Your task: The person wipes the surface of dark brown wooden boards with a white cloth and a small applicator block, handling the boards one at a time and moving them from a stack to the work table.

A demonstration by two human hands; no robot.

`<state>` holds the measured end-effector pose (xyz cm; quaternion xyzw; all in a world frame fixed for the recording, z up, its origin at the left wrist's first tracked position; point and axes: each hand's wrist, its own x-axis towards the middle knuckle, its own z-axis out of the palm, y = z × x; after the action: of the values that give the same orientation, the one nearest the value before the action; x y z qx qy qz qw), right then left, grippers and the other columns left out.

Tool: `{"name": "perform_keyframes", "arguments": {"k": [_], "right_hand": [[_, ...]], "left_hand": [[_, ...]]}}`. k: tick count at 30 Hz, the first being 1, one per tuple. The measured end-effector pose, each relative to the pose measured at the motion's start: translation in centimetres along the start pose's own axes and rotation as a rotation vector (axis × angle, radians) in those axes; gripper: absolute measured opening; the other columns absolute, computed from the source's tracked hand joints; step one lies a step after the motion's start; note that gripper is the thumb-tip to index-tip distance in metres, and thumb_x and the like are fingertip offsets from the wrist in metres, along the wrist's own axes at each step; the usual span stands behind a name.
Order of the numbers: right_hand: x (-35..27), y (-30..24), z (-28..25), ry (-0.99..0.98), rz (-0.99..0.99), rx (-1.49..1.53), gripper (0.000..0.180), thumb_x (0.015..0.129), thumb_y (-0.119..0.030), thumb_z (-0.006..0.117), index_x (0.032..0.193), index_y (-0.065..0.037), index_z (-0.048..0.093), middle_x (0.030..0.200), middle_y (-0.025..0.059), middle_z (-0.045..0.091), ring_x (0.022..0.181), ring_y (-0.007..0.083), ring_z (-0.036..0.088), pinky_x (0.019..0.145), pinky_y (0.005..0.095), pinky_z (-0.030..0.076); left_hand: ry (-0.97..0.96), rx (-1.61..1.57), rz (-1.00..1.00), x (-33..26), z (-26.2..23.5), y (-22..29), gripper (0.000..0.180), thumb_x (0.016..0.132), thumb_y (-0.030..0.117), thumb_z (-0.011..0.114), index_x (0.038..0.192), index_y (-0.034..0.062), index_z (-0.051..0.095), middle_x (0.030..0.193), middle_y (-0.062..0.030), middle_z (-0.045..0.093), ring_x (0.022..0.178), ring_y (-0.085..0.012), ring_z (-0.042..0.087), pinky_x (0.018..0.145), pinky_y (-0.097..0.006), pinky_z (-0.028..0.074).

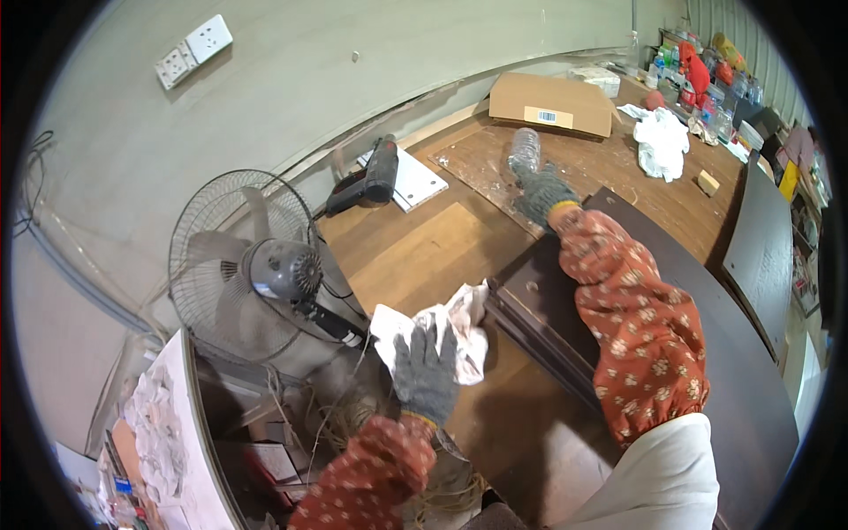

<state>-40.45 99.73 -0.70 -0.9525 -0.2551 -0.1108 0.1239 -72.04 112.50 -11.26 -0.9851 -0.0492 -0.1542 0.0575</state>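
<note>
My left hand, in a dark grey work glove, lies flat with fingers spread on a crumpled white cloth at the wooden table's near left edge. Farther off, my right hand, gloved alike, has its fingers around the near end of a clear plastic bottle. The bottle's far end sticks out beyond the glove; its near end is hidden. Under my right forearm are dark brown boards, stacked on the table. Both forearms wear red flowered sleeves.
A black power tool rests by a white board. A standing fan is at the left. A cardboard box, a white rag and a yellowish block lie on the table. Bottles crowd the far right.
</note>
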Motion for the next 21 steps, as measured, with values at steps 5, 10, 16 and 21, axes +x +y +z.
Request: {"name": "perform_keyframes", "arguments": {"k": [5,10,16,21], "right_hand": [[8.2,1.0,7.0,-0.355,0.068,0.001,0.070,0.073,-0.038,0.064,0.136,-0.026,0.036,0.120,0.0174,0.056,0.108,0.0373,0.055,0.092,0.0443,0.044],[11.7,2.2,12.5,-0.359,0.105,-0.019,0.046,0.082,-0.030,0.054,0.125,-0.015,0.047,0.117,0.0164,0.058,0.102,0.0355,0.058,0.089,0.0435,0.045],[8.4,-0.5,8.8,0.379,-0.036,0.276,0.028,0.089,-0.024,0.044,0.110,-0.009,0.056,0.100,0.0203,0.063,0.089,0.0351,0.062,0.078,0.0433,0.049],[-2.8,-3.2,-7.4,0.347,-0.156,0.377,0.018,0.084,-0.024,0.051,0.095,-0.011,0.059,0.085,0.0195,0.063,0.078,0.0373,0.062,0.066,0.0480,0.048]], "left_hand": [[0.031,-0.232,-0.029,0.2,-0.4,-0.3,0.053,0.080,0.026,0.051,0.129,0.0077,0.046,0.138,-0.0158,0.039,0.127,-0.0343,0.037,0.106,-0.057,0.019],[0.000,-0.148,-0.040,-0.6,0.7,-1.2,0.055,0.080,0.034,0.053,0.128,0.0086,0.047,0.140,-0.0174,0.036,0.129,-0.0333,0.033,0.106,-0.057,0.016],[-0.013,-0.052,-0.052,0.3,-0.1,-0.2,0.053,0.082,0.036,0.051,0.127,0.0083,0.046,0.134,-0.0148,0.042,0.122,-0.0324,0.038,0.106,-0.053,0.021],[0.067,-0.004,0.045,-0.6,0.1,-0.1,0.051,0.083,0.034,0.052,0.128,0.0118,0.046,0.135,-0.0113,0.043,0.130,-0.0299,0.033,0.108,-0.051,0.017]]}}
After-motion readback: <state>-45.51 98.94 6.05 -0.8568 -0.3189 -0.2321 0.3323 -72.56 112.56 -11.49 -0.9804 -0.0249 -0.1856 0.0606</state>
